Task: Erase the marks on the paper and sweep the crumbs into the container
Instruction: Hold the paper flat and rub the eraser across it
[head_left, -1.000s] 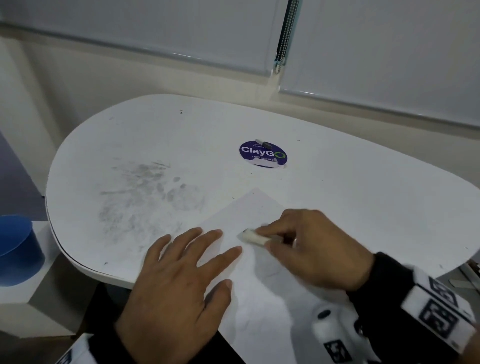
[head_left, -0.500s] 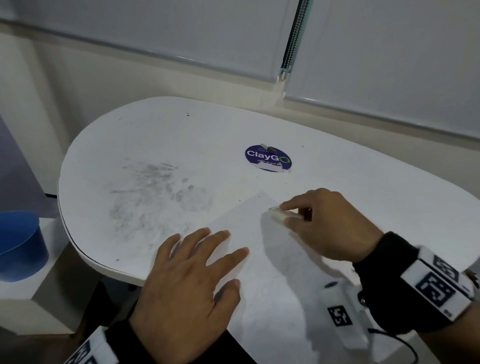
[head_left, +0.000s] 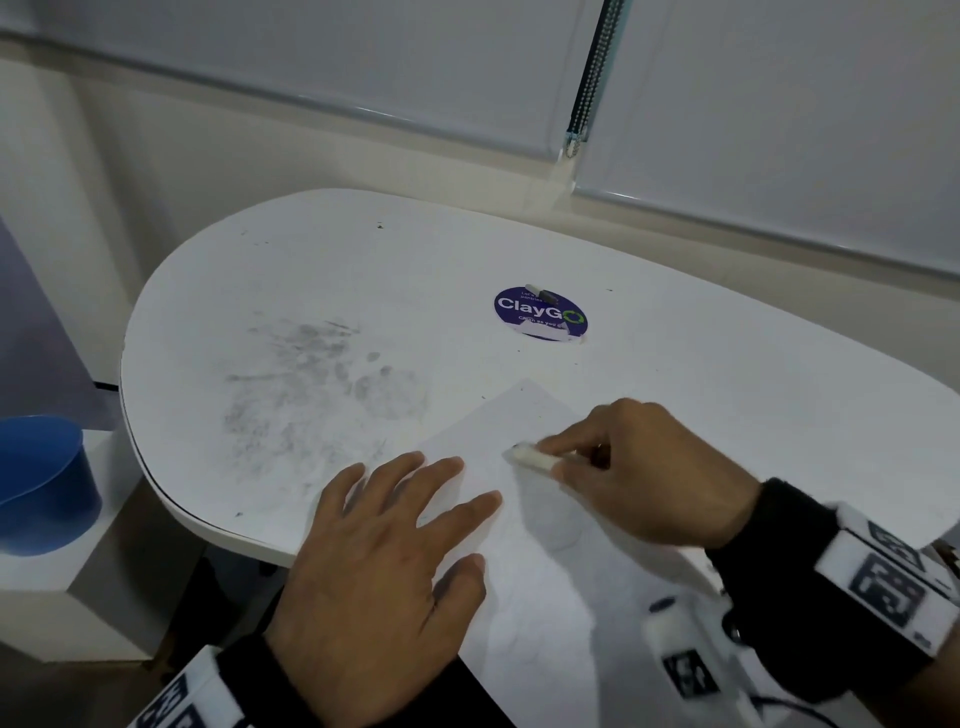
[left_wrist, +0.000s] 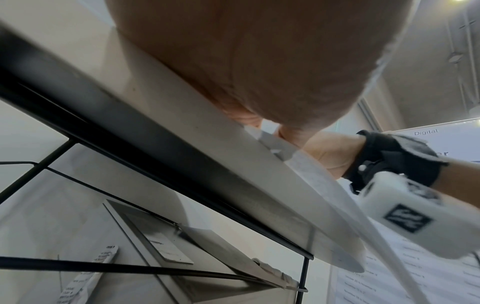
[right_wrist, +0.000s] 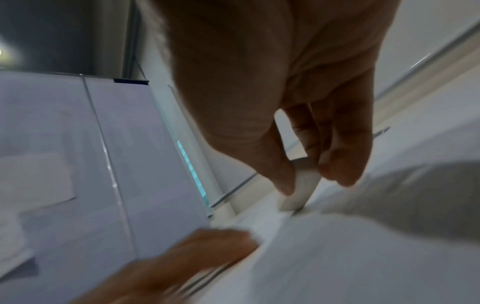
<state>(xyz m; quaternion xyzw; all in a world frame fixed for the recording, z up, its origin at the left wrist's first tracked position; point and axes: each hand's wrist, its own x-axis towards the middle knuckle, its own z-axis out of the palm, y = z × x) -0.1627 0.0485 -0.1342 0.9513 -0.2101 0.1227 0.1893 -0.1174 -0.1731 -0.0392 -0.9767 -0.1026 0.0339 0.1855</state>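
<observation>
Right hand (head_left: 660, 473) pinches a white eraser (head_left: 530, 457), tip on the paper (head_left: 540, 571), which lies at the white table's (head_left: 363, 270) 5 o'clock edge. Left hand (head_left: 384, 561), fingers flat and spread, presses the sheet. Blue container (head_left: 41, 488) stands at 9 o'clock, off the table.

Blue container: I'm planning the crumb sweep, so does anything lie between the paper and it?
Nothing visible stands on the table between paper and blue container. But the container sits off the table's left edge on a lower ledge, and the left hand presses the paper's left side.
</observation>
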